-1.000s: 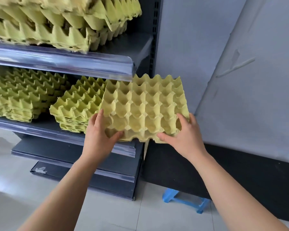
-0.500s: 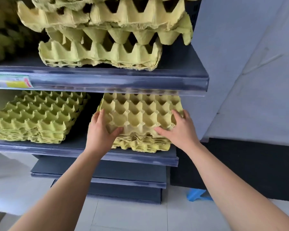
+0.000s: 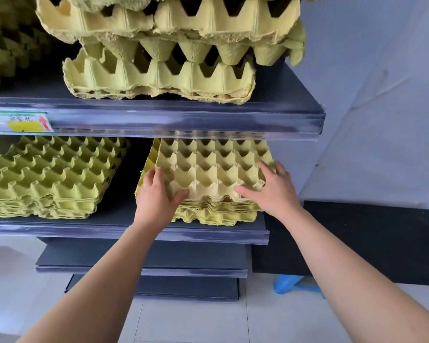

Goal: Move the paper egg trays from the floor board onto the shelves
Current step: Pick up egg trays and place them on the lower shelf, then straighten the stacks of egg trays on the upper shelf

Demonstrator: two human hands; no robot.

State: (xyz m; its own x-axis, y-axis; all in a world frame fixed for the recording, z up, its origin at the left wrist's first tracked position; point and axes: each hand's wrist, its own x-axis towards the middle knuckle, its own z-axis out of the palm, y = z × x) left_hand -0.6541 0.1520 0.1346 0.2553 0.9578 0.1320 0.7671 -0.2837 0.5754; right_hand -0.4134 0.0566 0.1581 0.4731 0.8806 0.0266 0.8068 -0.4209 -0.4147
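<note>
Pale yellow moulded-paper egg tray (image 3: 208,169) lying cups-up atop stack of yellow trays (image 3: 216,215) at right end of dark middle shelf (image 3: 97,230). Long axis apparently left to right. Far edge hidden under upper shelf lip (image 3: 183,120). Left grip (image 3: 156,194) pinching near-left corner, thumb on top. Right grip (image 3: 273,191) flat, fingers straight, pressing near-right corner.

Both bare forearms reach forward. The left hand (image 3: 156,196) curls its fingers (image 3: 155,177) over a pale yellow moulded-paper egg tray (image 3: 208,167) at its corner (thumb on the near rim); the right hand (image 3: 273,191) lies flat on it, spread.
</note>
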